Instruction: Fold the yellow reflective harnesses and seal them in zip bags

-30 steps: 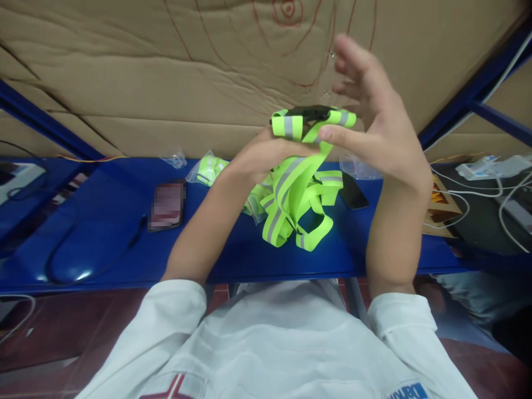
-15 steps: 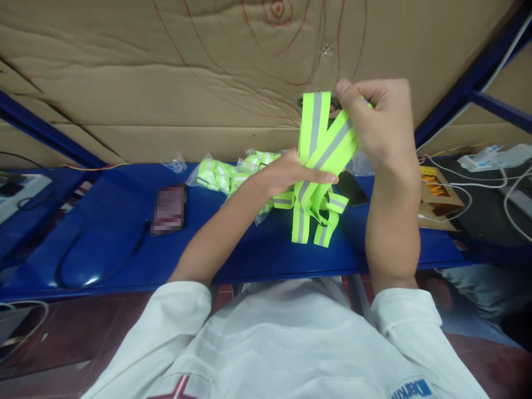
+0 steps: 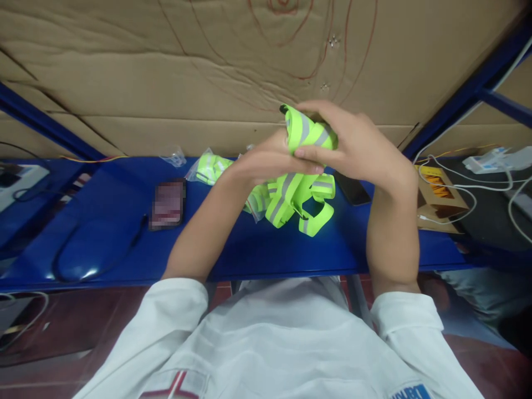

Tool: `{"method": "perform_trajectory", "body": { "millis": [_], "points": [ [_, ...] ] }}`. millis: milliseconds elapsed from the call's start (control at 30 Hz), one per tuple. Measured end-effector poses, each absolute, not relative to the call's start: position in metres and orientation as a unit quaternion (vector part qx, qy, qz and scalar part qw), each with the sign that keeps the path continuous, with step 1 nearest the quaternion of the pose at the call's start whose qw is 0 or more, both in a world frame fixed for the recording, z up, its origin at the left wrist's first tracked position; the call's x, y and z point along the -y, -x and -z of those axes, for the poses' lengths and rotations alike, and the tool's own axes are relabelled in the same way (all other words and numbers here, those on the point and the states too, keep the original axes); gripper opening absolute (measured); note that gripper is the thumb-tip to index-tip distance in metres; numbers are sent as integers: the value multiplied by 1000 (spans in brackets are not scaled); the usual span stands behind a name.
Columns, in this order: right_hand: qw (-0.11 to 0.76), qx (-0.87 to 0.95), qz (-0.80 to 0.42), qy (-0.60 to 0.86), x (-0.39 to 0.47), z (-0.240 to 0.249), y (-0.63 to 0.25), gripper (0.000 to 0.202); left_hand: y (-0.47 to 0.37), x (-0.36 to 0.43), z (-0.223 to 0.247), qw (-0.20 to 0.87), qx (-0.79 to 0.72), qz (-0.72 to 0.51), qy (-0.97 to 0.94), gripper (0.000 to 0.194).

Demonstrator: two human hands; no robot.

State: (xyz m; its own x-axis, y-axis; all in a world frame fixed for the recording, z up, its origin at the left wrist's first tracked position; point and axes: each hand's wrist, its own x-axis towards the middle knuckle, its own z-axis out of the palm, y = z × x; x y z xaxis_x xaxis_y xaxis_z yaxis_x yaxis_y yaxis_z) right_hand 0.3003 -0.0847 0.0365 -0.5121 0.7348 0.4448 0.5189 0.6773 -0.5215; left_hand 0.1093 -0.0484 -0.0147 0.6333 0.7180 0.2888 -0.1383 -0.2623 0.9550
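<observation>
A neon yellow-green strap (image 3: 307, 130) with a grey stripe is bundled between both hands above the table. My left hand (image 3: 276, 158) holds the bundle from below and the left, its fingers partly hidden by the strap. My right hand (image 3: 344, 138) wraps over the bundle's right side, with its thumb across the front. Loops of the strap hang below the hands, near the blue table top. Behind my left forearm lie clear plastic bags (image 3: 211, 168) with similar folded neon straps.
A pixelated phone-like object (image 3: 167, 204) lies on the blue table (image 3: 249, 255), left of my forearm. A dark phone (image 3: 352, 189) lies beside my right forearm. Further right are an open brown box (image 3: 443, 194) and white cables. Cardboard (image 3: 208, 83) stands behind.
My right hand has come down and left onto the strap. The upper lengths, spread out before, are now folded into a bundle, and the hanging loops have shifted.
</observation>
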Motion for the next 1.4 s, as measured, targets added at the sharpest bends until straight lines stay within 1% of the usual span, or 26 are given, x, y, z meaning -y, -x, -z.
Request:
{"method": "perform_trajectory", "body": {
  "millis": [100, 167, 267, 333, 400, 467, 567, 633, 700, 733, 767, 833, 867, 900, 933, 1000, 1067, 1133, 1167, 1200, 1267, 1300, 1367, 1400],
  "points": [
    [347, 837, -164, 390, 83, -34, -295, 41, -110, 51, 12, 587, -201, -390, -680, 32],
    [333, 842, -127, 405, 82, -33, -293, 35, -111, 51, 13, 610, -195, -393, -660, 29],
    [308, 852, -13, 423, 82, -33, -295, 35, -109, 50, 15, 650, -175, -365, -643, 35],
    [341, 829, 59, 440, 82, -35, -299, 36, -108, 49, 17, 674, -151, -341, -637, 43],
    [400, 795, 86, 449, 83, -38, -303, 39, -108, 49, 19, 682, -140, -320, -643, 47],
    [440, 782, 53, 439, 86, -41, -306, 48, -112, 51, 21, 667, -151, -309, -661, 47],
    [485, 769, -73, 410, 91, -44, -306, 55, -120, 53, 25, 630, -185, -324, -681, 46],
    [519, 740, -168, 393, 89, -43, -304, 51, -125, 54, 27, 619, -201, -341, -678, 50],
    [536, 709, -252, 382, 82, -38, -303, 38, -128, 55, 29, 610, -216, -360, -672, 58],
    [541, 697, -275, 381, 77, -36, -303, 31, -129, 55, 30, 601, -220, -373, -672, 62],
    [549, 690, -274, 384, 73, -33, -303, 23, -130, 54, 30, 588, -221, -389, -673, 64],
    [555, 697, -193, 411, 67, -30, -303, 11, -130, 51, 31, 560, -215, -425, -678, 67],
    [544, 709, -144, 425, 66, -29, -303, 8, -130, 50, 31, 550, -209, -435, -681, 67],
    [515, 731, -116, 432, 67, -30, -302, 8, -130, 48, 31, 545, -203, -440, -684, 66],
    [474, 758, -115, 433, 69, -30, -301, 12, -130, 46, 31, 542, -197, -440, -688, 66],
    [402, 801, -155, 415, 73, -31, -297, 26, -129, 44, 31, 538, -190, -429, -701, 62],
    [402, 808, -172, 395, 75, -31, -295, 34, -128, 43, 31, 537, -188, -416, -709, 58],
    [445, 793, -153, 387, 73, -31, -297, 36, -124, 43, 29, 551, -190, -401, -707, 56],
    [454, 789, -152, 385, 71, -31, -301, 38, -122, 43, 28, 560, -190, -397, -702, 56],
    [443, 794, -163, 382, 70, -30, -307, 39, -118, 43, 26, 567, -190, -392, -700, 56],
    [385, 822, -206, 367, 67, -31, -325, 44, -110, 44, 21, 572, -187, -375, -705, 54],
    [346, 838, -232, 353, 67, -31, -335, 51, -105, 44, 19, 571, -183, -370, -710, 53],
    [278, 862, -276, 321, 66, -32, -353, 77, -98, 43, 14, 571, -172, -374, -710, 51],
    [258, 867, -287, 314, 66, -33, -359, 89, -96, 43, 12, 572, -169, -379, -707, 50]
  ]
}}
